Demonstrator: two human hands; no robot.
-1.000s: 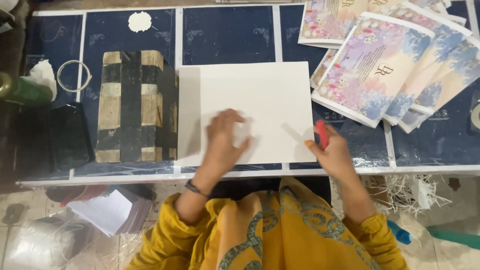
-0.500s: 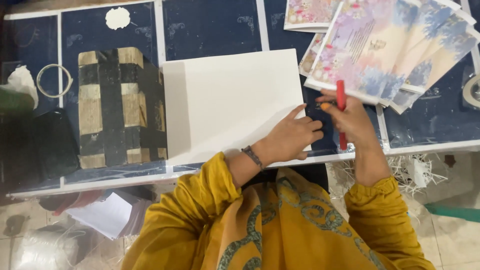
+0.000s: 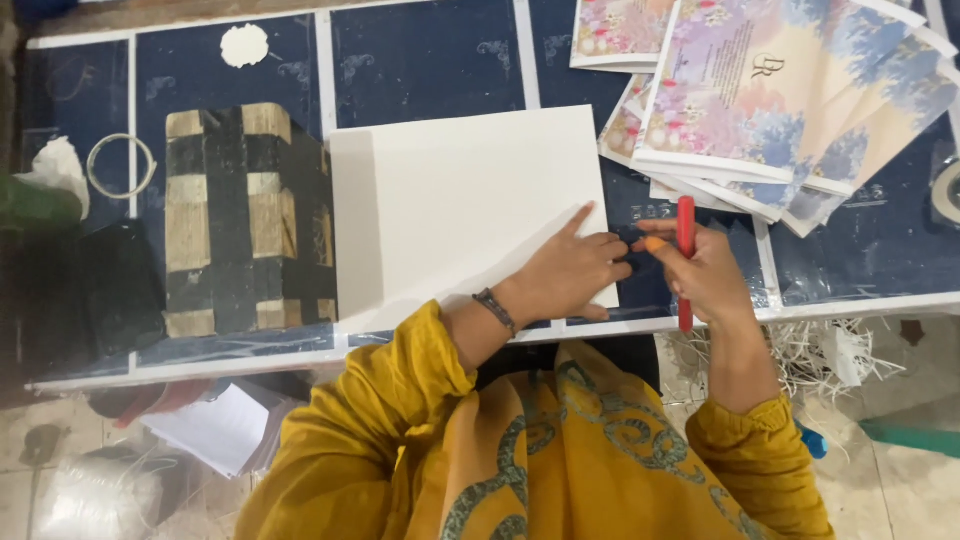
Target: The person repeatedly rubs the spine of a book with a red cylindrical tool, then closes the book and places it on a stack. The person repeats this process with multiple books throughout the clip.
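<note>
A blank white card sheet [image 3: 460,200] lies flat on the dark blue table [image 3: 430,60]. My left hand [image 3: 572,272] rests on the sheet's lower right corner, index finger stretched out along the right edge. Just to the right, my right hand [image 3: 705,270] grips a red utility knife [image 3: 686,262], held upright beside the sheet's right edge. The fingertips of both hands meet near a small dark part at the knife's side. I wear yellow sleeves and a dark wristband.
A block wrapped in black and tan strips [image 3: 245,215] stands left of the sheet. A fanned pile of floral printed cards [image 3: 760,100] lies at the upper right. A wire ring [image 3: 120,165] and white scraps [image 3: 245,45] sit at far left. Paper shreds [image 3: 820,355] hang below the table edge.
My left hand slid from the sheet's middle to its lower right corner. My right hand with the red knife moved right and turned the knife upright; the view shifted.
</note>
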